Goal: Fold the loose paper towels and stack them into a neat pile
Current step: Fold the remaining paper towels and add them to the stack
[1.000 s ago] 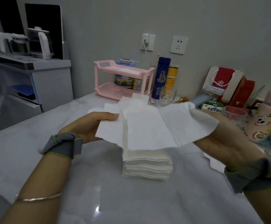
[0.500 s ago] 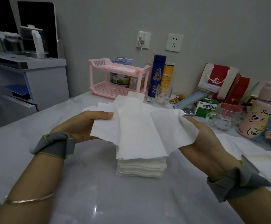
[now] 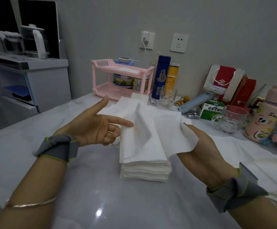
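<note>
A pile of folded white paper towels stands in the middle of the marble table. One partly folded paper towel droops over the pile's top. My right hand grips that towel's right edge, thumb on top and fingers underneath. My left hand hovers at the towel's left side holding nothing, its index fingertip at the towel's edge and thumb raised. More loose towels lie spread on the table to the right.
A pink two-tier rack, bottles and a small glass cup line the back. A glass mug, a green box and a pink cartoon bottle crowd the right. A cabinet with kettles stands left.
My left hand has let go of the towel's left edge and opened. The towel's left part now droops on the pile, and my right hand has carried its edge inward.
</note>
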{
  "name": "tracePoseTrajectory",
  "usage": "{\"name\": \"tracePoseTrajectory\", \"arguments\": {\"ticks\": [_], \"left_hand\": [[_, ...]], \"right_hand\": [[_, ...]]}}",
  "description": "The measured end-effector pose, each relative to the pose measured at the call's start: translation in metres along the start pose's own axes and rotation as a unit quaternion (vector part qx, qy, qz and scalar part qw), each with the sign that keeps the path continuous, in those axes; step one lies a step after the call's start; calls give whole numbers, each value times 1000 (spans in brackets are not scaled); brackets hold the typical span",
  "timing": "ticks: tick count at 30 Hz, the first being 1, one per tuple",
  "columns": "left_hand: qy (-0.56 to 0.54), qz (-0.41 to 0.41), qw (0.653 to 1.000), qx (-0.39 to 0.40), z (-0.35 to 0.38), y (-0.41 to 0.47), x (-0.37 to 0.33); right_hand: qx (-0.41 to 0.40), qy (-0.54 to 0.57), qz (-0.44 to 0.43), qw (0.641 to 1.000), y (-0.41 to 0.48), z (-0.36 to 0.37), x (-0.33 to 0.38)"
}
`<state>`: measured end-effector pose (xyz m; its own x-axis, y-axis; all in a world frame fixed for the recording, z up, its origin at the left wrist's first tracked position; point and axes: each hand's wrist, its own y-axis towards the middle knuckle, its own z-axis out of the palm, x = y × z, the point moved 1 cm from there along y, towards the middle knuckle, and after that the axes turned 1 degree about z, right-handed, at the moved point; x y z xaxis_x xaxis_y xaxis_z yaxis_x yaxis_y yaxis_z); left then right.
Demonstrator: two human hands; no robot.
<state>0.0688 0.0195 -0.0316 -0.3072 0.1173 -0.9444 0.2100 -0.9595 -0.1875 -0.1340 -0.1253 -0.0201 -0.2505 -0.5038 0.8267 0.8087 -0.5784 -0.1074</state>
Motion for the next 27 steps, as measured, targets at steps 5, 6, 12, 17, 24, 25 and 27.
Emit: {"name": "tracePoseTrajectory", "arguments": {"ticks": [5,6,12,17,24,25,27], "left_hand": [[6,-30,999,41,-2,2,2],[9,-27,999,37,-2,3,3],[-19,39,998,-48,-5,5,-1],[4,51,988,-148,-6,10,2],[-29,44,978,-200,-11,11,3],[-30,43,979,-198,-10,12,3],[-31,41,979,-198,-10,12,4]], "right_hand": [[12,-9,0,1000,2,-3,1],[27,-11,-4,1000,2,-4,4],[-151,-123,-11,981,24,-40,40],[-189,-493,-105,843,43,-93,78],[-180,-827,97,523,55,-129,63],[-187,-835,100,508,55,-130,61],[-192,-844,103,490,55,-130,59]]}}
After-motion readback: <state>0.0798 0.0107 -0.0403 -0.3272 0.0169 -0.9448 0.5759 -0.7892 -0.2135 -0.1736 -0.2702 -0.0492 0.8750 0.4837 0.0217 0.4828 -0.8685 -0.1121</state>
